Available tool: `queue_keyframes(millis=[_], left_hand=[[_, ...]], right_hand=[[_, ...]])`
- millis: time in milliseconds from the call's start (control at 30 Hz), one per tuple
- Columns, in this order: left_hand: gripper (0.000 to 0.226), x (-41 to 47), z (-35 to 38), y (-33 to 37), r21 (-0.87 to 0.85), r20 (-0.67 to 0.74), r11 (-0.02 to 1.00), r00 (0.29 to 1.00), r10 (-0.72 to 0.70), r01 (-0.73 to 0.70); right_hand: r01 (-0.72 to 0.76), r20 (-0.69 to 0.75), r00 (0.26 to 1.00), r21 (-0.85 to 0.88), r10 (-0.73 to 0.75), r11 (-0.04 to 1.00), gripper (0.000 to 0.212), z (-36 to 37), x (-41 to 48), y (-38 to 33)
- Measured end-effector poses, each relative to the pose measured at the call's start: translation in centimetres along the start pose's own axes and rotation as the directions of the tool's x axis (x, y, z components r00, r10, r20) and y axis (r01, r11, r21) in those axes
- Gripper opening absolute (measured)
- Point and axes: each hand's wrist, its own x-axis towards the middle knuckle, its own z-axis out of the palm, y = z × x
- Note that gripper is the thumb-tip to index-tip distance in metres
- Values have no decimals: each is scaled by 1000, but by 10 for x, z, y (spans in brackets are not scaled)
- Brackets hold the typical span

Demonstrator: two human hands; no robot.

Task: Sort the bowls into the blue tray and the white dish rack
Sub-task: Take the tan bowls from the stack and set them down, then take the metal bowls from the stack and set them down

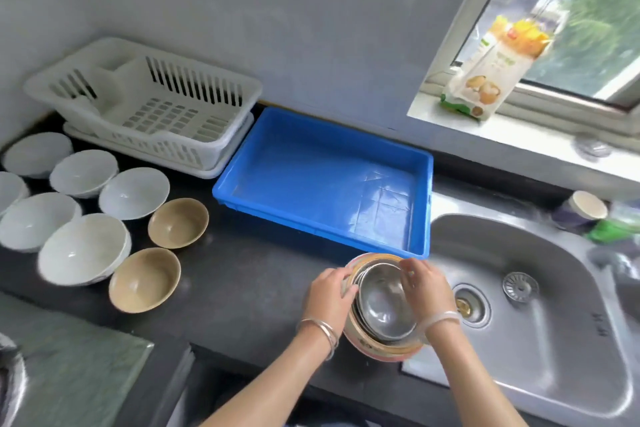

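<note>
My left hand [330, 291] and right hand [424, 288] grip a stack of bowls [382, 308], shiny metal bowl inside, at 6 o'clock from the bare blue tray [322, 180].

Hands: left hand [330, 291] and right hand [426, 288] grip nested steel bowls [384, 305], seemingly lifted.
Blue tray [420, 163]: behind them.

My plain bright-blue plastic tray [325, 180] sits by the white slotted plastic dish rack [145, 104]. On the black counter [242, 281]: glossy white ceramic bowls [83, 246], tan bowls [178, 222], shiny silver steel bowl [384, 302].
</note>
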Motion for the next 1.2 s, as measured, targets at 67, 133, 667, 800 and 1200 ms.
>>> queue_keyframes(millis=[67, 133, 667, 800, 1200], left_hand=[[32, 0, 11, 4, 71, 40, 997, 999, 12, -15], [33, -1, 17, 4, 130, 41, 991, 999, 19, -24], [30, 2, 21, 12, 146, -10, 989, 1000, -20, 21], [25, 8, 24, 17, 195, -26, 980, 999, -44, 48], [6, 12, 28, 31, 150, -28, 986, 997, -73, 76]], right_hand=[[7, 28, 1000, -85, -4, 996, 22, 0, -5, 13], [-1, 38, 999, -108, 5, 994, 27, 0, -9, 18], [-92, 23, 996, 120, 90, 988, 1, -15, -10, 38], [-152, -4, 988, 187, 155, 971, 6, -24, -11, 48], [-203, -14, 975, 372, 224, 906, 10, -38, -23, 62]])
